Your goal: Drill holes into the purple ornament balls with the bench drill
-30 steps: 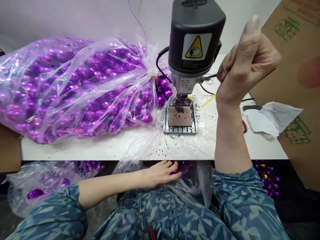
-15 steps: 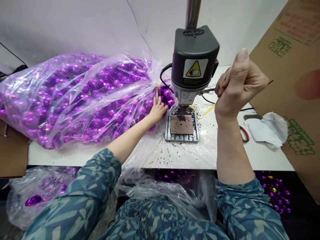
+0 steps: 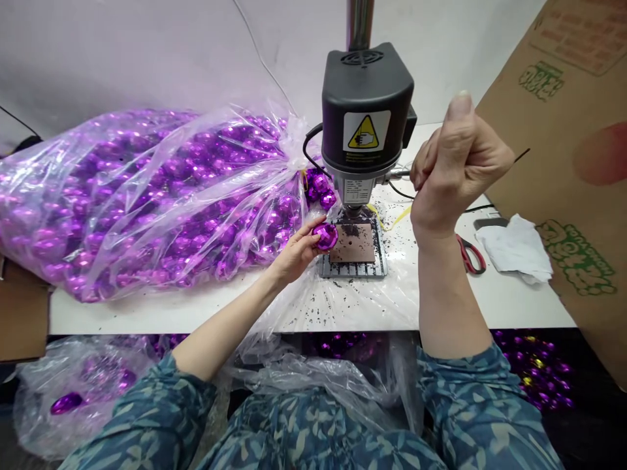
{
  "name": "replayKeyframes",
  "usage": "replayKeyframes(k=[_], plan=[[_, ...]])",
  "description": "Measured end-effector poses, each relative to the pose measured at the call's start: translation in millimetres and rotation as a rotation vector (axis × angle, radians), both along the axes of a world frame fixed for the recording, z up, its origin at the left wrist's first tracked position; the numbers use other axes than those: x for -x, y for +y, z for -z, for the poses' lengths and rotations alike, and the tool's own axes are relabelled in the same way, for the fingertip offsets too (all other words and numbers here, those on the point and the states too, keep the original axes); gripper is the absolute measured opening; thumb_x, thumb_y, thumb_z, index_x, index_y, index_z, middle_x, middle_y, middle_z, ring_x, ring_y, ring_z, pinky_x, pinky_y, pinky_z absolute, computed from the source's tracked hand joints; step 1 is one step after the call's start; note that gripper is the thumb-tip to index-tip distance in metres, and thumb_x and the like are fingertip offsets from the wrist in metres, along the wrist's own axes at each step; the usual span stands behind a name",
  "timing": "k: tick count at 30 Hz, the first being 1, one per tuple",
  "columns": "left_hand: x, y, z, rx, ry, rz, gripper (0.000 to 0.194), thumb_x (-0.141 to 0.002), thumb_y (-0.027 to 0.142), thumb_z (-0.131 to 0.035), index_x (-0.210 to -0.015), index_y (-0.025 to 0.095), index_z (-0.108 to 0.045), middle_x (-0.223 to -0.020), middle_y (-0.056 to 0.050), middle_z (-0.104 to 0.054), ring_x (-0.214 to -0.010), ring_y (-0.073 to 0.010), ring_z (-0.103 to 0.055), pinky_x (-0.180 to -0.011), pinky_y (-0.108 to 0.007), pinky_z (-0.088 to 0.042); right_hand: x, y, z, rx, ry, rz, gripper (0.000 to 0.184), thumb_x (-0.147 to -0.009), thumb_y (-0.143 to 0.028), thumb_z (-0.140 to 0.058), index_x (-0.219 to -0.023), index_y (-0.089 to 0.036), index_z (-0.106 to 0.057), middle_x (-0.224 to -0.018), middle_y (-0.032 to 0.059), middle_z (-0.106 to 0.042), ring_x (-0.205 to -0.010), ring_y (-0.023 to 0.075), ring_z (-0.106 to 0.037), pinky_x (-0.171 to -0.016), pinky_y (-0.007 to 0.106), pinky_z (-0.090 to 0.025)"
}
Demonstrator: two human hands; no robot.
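Observation:
A purple faceted ball (image 3: 325,236) is pinched between the thumb and fingers of my left hand (image 3: 300,249), at the left edge of the drill press base (image 3: 357,269). On that base lies a brown board (image 3: 365,251) with a small hole and dark shavings. My right hand (image 3: 453,166) is closed around the drill press lever, beside the black motor housing (image 3: 367,91); a thin dark rod shows past the wrist. Left of the press, a big clear plastic bag (image 3: 161,202) full of purple balls lies on the table, with loose balls (image 3: 321,186) at its mouth.
Red-handled scissors or pliers (image 3: 470,254) and crumpled white paper (image 3: 516,248) lie right of the press. A large cardboard box (image 3: 573,196) leans at the right. Dark shavings dot the white table (image 3: 396,300). Below its edge are plastic bags and more purple balls (image 3: 536,372).
My left hand has come away from the bag's mouth with a purple ball and moved toward the board. My right hand keeps its closed hold. The view has shifted slightly.

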State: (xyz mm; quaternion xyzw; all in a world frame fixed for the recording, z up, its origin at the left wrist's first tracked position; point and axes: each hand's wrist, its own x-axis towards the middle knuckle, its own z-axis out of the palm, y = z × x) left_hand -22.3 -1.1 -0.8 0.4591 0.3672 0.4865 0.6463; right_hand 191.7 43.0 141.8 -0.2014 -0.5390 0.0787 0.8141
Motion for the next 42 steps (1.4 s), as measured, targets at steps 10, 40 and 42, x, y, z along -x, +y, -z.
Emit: replayKeyframes(k=[10,40,42], plan=[[-10,18,37.7,-0.153,0.247,-0.029,0.065,-0.074,0.042,-0.097,-0.127,0.019,-0.067,-0.119,-0.01,-0.077,-0.106,-0.0224,-0.074,-0.101,-0.042,-0.058,1,-4,-1.9,0.096,-0.04,0.057,0.07,-0.093,-0.073,-0.051,-0.052,-0.022,-0.029,-0.043,-0.0071,-0.026,-0.038,0.0027,-0.03,-0.047,0.027,-0.03],[-58,32,54.4,-0.433,0.591,-0.173,0.054,-0.078,0.027,-0.092,-0.123,0.02,-0.064,-0.119,-0.012,-0.073,-0.111,-0.0276,-0.071,-0.1,-0.049,-0.06,5,-12,-5.1,0.156,-0.059,0.124,0.07,-0.091,-0.08,-0.046,-0.054,-0.024,-0.026,-0.045,-0.0056,-0.027,-0.041,0.0049,-0.029,-0.047,0.03,-0.031],[-59,32,55.9,-0.411,0.552,-0.168,0.054,-0.077,0.028,-0.093,-0.122,0.02,-0.064,-0.118,-0.012,-0.073,-0.111,-0.0269,-0.072,-0.099,-0.047,-0.06,5,-13,-4.4,0.142,-0.042,0.096,0.071,-0.089,-0.079,-0.05,-0.053,-0.023,-0.027,-0.044,-0.006,-0.027,-0.04,0.005,-0.03,-0.047,0.03,-0.031]])
